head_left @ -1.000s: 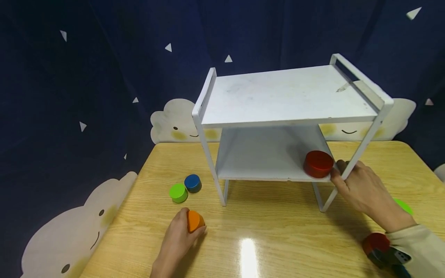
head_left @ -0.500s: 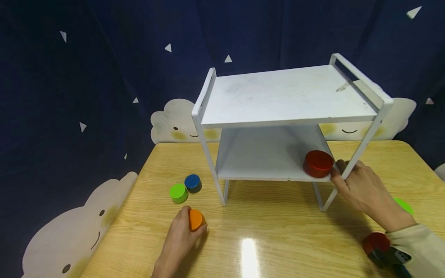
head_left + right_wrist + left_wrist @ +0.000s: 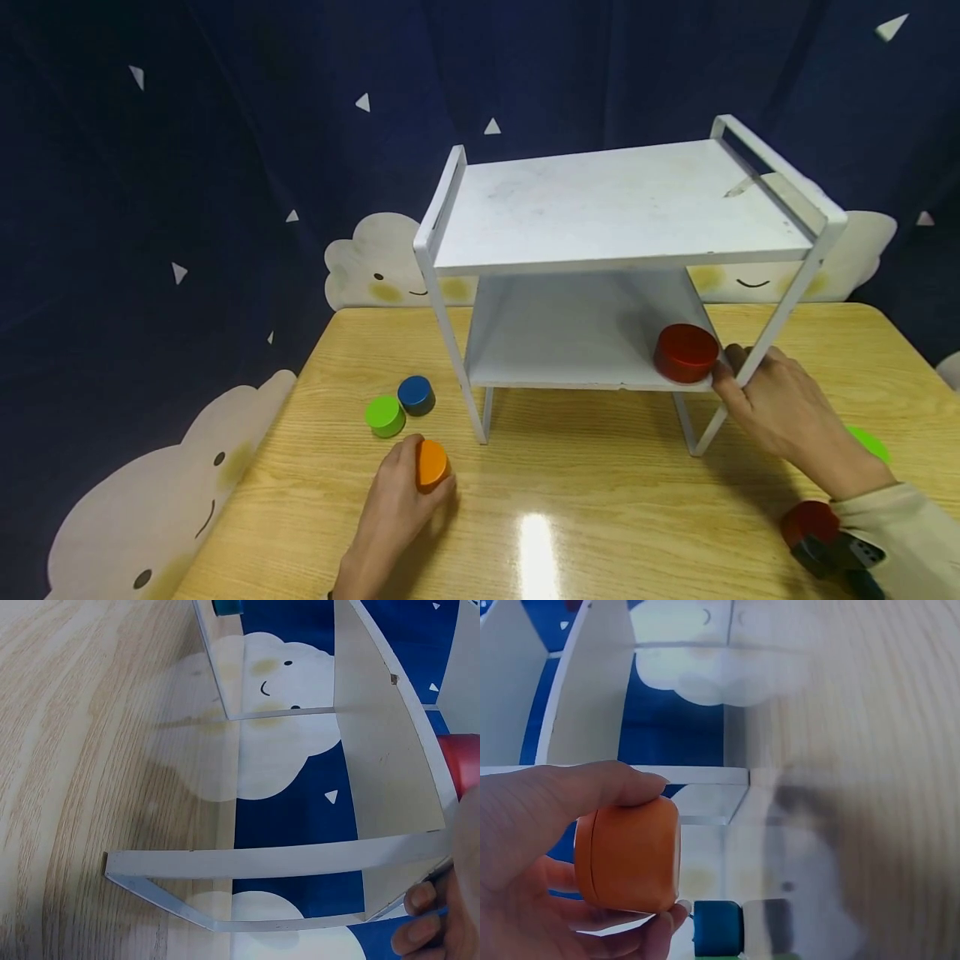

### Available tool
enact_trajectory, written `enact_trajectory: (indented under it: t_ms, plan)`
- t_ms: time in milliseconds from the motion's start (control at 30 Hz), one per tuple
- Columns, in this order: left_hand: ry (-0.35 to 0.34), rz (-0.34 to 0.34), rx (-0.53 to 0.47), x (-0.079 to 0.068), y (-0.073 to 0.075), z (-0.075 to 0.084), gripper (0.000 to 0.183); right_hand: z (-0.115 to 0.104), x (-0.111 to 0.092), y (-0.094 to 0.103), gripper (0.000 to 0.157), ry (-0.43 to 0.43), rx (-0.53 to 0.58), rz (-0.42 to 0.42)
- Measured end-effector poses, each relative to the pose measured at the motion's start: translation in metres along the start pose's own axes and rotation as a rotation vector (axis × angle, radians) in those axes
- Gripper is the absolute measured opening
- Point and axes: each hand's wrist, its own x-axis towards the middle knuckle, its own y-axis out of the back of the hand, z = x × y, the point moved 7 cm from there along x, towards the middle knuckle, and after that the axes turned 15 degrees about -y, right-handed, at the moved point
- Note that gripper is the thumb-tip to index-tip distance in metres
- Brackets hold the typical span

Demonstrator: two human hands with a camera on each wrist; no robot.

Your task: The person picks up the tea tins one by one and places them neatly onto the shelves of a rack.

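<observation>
My left hand (image 3: 393, 508) holds a small orange round container (image 3: 431, 465) between thumb and fingers, over the table at the front left. In the left wrist view a thin seam runs round that orange container (image 3: 630, 855). My right hand (image 3: 783, 408) grips the lower side of a white two-tier rack (image 3: 622, 208), next to its front right leg. In the right wrist view its fingertips (image 3: 420, 930) curl at the rack's edge. A dark red round container (image 3: 686, 354) sits on the lower shelf, right beside that hand; whether the thumb touches it I cannot tell.
A green round container (image 3: 385, 416) and a blue one (image 3: 416, 395) stand together on the wooden table (image 3: 600, 517), left of the rack. Another red one (image 3: 808, 525) and a green one (image 3: 870, 444) lie partly hidden by my right arm. A dark blue curtain (image 3: 225, 125) hangs behind.
My left hand has moved slightly right and away from me with the orange container in it. The right hand and the rack have stayed in place.
</observation>
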Motion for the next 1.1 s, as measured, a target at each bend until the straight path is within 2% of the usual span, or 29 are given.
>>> enact_trajectory:
  t_ms: [233,433,567,1100]
  plan:
    - [-0.050,0.047,0.015,0.008,0.007,0.014,0.062,0.000,0.001,-0.001,0.034,-0.002,-0.003,-0.003]
    - [-0.124,0.102,0.009,0.017,0.015,0.034,0.062,0.001,0.002,-0.002,0.035,-0.002,-0.017,0.001]
    - [-0.186,0.121,-0.011,0.025,0.019,0.049,0.063,0.001,0.002,-0.001,0.033,0.020,-0.018,0.010]
    - [-0.444,0.210,-0.146,0.059,0.023,0.106,0.060,0.001,0.002,-0.001,0.033,-0.011,-0.002,-0.022]
